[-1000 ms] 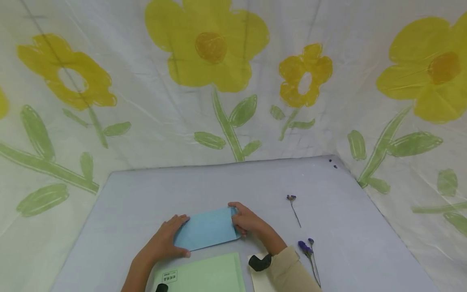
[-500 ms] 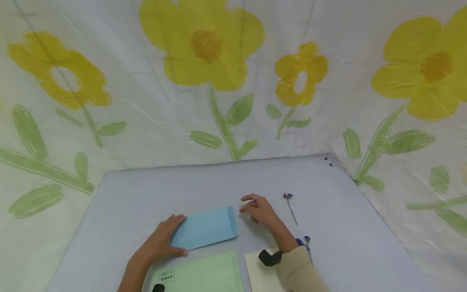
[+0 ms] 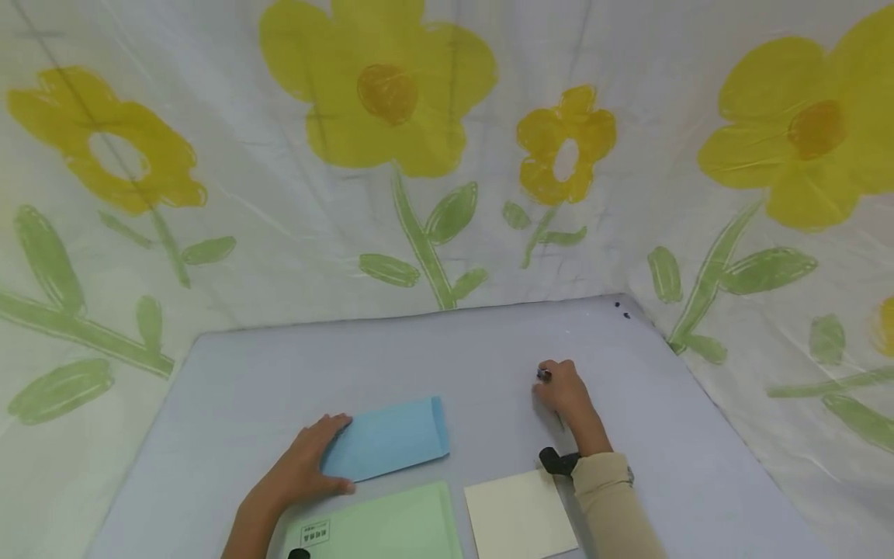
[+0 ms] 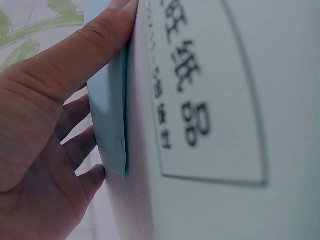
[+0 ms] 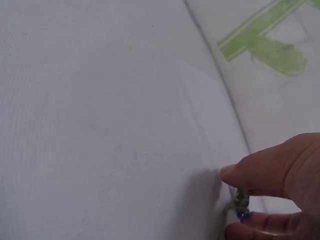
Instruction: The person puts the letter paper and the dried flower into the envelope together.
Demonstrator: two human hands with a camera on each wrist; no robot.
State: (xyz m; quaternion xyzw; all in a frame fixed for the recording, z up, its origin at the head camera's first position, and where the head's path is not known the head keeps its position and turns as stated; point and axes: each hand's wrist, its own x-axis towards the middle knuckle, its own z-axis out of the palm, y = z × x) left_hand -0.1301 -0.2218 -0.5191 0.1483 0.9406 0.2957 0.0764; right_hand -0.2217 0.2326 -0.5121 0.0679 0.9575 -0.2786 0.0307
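Observation:
My left hand (image 3: 307, 463) lies over the left end of a light blue envelope (image 3: 391, 439), fingers at its far edge and thumb by its near edge. In the left wrist view, the thumb reaches along the envelope (image 4: 111, 115) and the other fingers are at its side. A small dried flower with a purple head (image 3: 543, 375) and thin stem lies toward the right of the table. My right hand (image 3: 567, 396) is around its head, thumb and fingers on either side. The right wrist view shows the flower head (image 5: 241, 204) in the gap between thumb and fingers.
A pale green envelope (image 3: 384, 524) with a printed box lies at the near edge, close to the left hand. Right of it is a cream card (image 3: 517, 516). Dark bits (image 3: 621, 310) lie in the far right corner. A flower-patterned curtain (image 3: 391, 217) borders the table.
My right hand has left the blue envelope's flap end and moved right to the dried flower. My left hand has stayed on the envelope. The purple flowers nearer me are now hidden by the right arm.

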